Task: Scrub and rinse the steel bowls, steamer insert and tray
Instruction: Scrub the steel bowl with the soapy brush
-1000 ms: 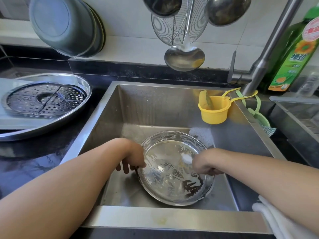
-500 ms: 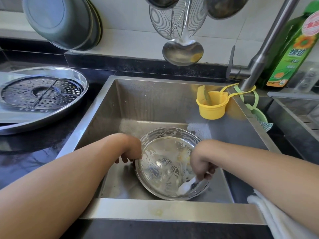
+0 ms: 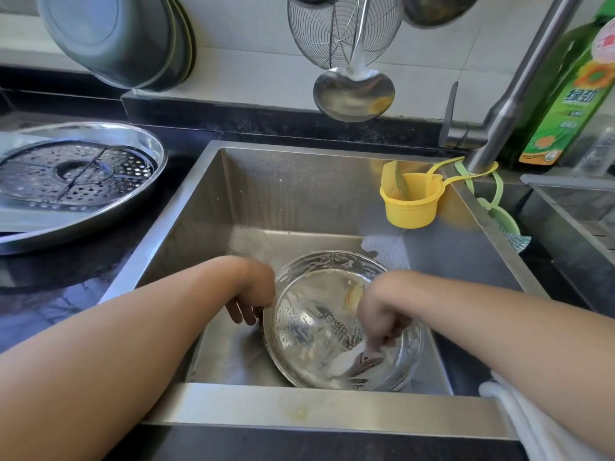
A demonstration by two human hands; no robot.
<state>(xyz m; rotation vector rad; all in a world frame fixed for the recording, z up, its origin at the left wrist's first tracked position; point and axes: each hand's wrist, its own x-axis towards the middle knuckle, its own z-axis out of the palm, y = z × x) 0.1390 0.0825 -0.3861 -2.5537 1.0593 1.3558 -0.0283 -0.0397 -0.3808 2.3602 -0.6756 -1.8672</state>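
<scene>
At the far left, on the dark wet counter [image 3: 66,294], a round steel tray [image 3: 146,181] sits tilted, its near rim lower, with the perforated steamer insert [image 3: 76,171] lying inside it. The tray's left side is cut off by the frame edge. Above it, a stack of steel bowls [image 3: 116,38] leans against the tiled wall, bottoms facing out; how many there are is hard to count.

In the sink [image 3: 186,207], the left hand [image 3: 251,296] hangs over the left rim of a shallow steel bowl [image 3: 306,331]. Its fingers curl down outside the rim, but whether they grip the rim or just rest against it cannot be told, as the fingertips are partly hidden. The bowl rests on the sink floor near the front wall, slightly tilted, its inside streaked with suds and water and mirroring dark patterned shapes. Foam patches lie on the sink floor behind it.

The right hand [image 3: 379,314] is inside the bowl, fingers closed tightly around a white scrubber [image 3: 346,359] pressed against the bowl's lower wall; the scrubber is blurred and mostly covered by the fist.

Further right, a yellow cup [image 3: 409,207] hangs inside the sink from the faucet [image 3: 519,81], a green bottle [image 3: 565,104] stands behind it, and a white cloth [image 3: 519,417] is cut off at the lower right corner.
</scene>
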